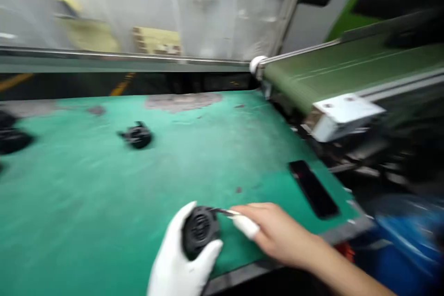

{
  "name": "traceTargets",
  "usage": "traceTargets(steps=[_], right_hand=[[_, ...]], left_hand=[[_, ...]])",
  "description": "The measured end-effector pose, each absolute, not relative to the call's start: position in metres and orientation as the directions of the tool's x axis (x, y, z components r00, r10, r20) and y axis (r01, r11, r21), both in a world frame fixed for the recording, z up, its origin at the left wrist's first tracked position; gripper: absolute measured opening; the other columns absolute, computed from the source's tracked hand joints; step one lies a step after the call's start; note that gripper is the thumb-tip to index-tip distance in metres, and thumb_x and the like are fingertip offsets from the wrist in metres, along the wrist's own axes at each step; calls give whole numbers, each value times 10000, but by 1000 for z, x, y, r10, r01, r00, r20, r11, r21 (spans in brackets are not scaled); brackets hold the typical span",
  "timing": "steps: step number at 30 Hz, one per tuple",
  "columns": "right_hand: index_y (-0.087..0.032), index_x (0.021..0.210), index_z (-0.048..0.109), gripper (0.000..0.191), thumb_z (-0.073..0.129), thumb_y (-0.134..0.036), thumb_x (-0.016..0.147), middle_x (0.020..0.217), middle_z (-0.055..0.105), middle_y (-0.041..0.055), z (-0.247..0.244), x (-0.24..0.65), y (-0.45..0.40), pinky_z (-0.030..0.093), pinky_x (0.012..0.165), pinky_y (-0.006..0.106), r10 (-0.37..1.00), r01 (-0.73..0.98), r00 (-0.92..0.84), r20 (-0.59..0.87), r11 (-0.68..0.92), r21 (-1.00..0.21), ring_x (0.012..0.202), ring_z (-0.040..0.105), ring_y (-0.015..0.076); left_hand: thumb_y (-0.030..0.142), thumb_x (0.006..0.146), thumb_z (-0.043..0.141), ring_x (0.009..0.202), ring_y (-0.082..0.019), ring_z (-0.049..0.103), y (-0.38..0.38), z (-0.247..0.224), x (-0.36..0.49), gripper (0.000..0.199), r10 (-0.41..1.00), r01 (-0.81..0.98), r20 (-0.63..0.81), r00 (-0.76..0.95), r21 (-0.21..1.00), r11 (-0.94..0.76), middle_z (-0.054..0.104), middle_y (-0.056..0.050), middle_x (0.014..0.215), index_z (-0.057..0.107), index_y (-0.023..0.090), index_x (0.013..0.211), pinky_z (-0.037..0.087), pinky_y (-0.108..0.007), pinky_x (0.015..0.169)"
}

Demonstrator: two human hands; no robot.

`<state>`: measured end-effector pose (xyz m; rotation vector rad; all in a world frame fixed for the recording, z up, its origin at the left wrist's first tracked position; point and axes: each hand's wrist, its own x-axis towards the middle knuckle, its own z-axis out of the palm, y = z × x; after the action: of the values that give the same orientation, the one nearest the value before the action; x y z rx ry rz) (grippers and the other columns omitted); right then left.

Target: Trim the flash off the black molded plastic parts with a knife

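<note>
My left hand (183, 259), in a white glove, is wrapped round a round black part (200, 229) with a ringed face turned up, close to the near edge of the green table (173, 162). To its right, my right hand (267, 226) is bare apart from a white cover on one finger. It pinches a thin dark tool (224, 212) whose far end reaches the rim of the black part. Blur hides the exact shape of the tool's tip.
A small black part (138, 136) lies further back on the table, with more dark parts (13, 138) at the left edge. A black phone (314, 189) rests at the right. Beyond stands a green conveyor (347, 64) with a white box-shaped bracket (347, 108).
</note>
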<state>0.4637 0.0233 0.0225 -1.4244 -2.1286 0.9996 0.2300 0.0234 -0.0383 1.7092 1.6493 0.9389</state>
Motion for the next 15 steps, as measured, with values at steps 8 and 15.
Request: traceTargets(steps=[8,15], right_hand=[[-235,1418,560,542,415,-96,915,1308,689,96,16,449,16,590,946,428,836,751,-528,-151,377,-542,1105,700,260],[-262,1418,568,602,469,-50,863,1175,740,84,23,445,23,615,848,383,821,797,-533,-203,408,-446,995,731,255]], left_hand=[[349,730,788,1365,-268,528,4,-16,218,809,993,489,-118,-2,866,104,555,-90,1452,406,250,1436,401,-513,1204],[439,760,808,1380,-238,503,3,-23,213,853,994,470,-98,53,880,62,532,-58,1471,351,296,1466,375,-490,1222]])
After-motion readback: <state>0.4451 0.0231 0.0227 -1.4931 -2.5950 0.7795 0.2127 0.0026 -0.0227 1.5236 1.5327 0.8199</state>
